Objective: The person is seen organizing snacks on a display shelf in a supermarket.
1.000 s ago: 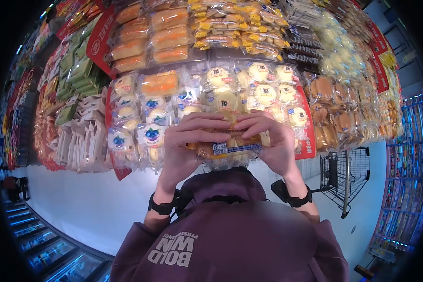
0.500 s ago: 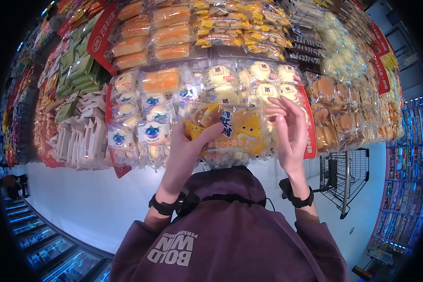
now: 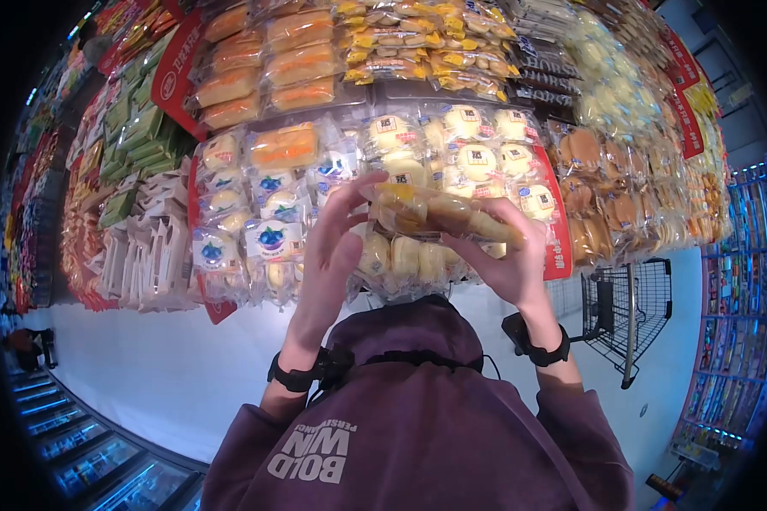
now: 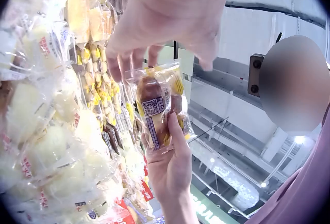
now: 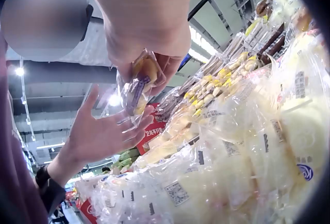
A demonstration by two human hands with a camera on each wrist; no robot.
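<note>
A clear and yellow bread packet (image 3: pixel 443 213) is held above the shelf, tilted edge-up in the head view. My right hand (image 3: pixel 513 255) pinches its right end between thumb and fingers. My left hand (image 3: pixel 328 247) is beside the other end, fingers spread and relaxed, gripping nothing. In the left wrist view the packet (image 4: pixel 154 108) shows a QR code, with the right thumb across it. The right wrist view has the left palm (image 5: pixel 103 136) open near the packet (image 5: pixel 139 87).
Wrapped white round cakes (image 3: pixel 477 162) and blueberry-labelled packets (image 3: pixel 271 238) lie under the hands. Yellow packets (image 3: pixel 392 43) sit behind, and brown pastries (image 3: pixel 588 200) to the right. A shopping cart (image 3: pixel 626 319) stands on the floor at right.
The packet went from both hands to the left hand, its front turned up, and is now in the right hand, turned edge-up. The left hand has let go.
</note>
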